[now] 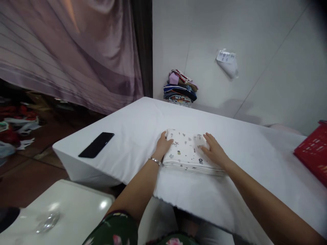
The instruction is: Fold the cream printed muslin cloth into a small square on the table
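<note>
A folded white cloth (187, 149) with small printed plants and shapes lies in several layers near the front of the white-covered table. At its left edge is my left hand (163, 145), the thumb on top and the other fingers along the side, partly hidden. My right hand (213, 149) rests on the right part of the cloth with its fingers spread. A metal bracelet (155, 161) circles my left wrist.
A black phone-like slab (97, 145) lies on the tablecloth (127, 136) to the left. Folded clothes (181, 86) are stacked by the wall. A red basket (313, 151) stands at the right edge, and a white stool-like surface (74, 204) is at lower left.
</note>
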### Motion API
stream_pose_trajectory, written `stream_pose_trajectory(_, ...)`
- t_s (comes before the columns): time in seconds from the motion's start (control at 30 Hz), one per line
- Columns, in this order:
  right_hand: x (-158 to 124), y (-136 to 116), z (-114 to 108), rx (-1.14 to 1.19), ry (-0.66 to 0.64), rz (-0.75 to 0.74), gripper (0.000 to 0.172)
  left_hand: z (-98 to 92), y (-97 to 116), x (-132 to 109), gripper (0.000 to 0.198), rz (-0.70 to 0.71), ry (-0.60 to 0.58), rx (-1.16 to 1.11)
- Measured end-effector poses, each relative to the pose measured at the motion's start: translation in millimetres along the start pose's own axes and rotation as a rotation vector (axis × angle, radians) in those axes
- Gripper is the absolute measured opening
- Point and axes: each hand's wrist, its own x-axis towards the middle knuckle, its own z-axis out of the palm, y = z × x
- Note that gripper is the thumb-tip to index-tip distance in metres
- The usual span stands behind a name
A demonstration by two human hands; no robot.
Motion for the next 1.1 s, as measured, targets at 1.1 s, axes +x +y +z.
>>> stream_pose_trajectory(1.1, -18.3, -26.3, 5.4, 0.095, -0.066, 0.050, 0.046, -22.0, -18.7, -22.7, 0.039, -0.024, 0.007, -0.177)
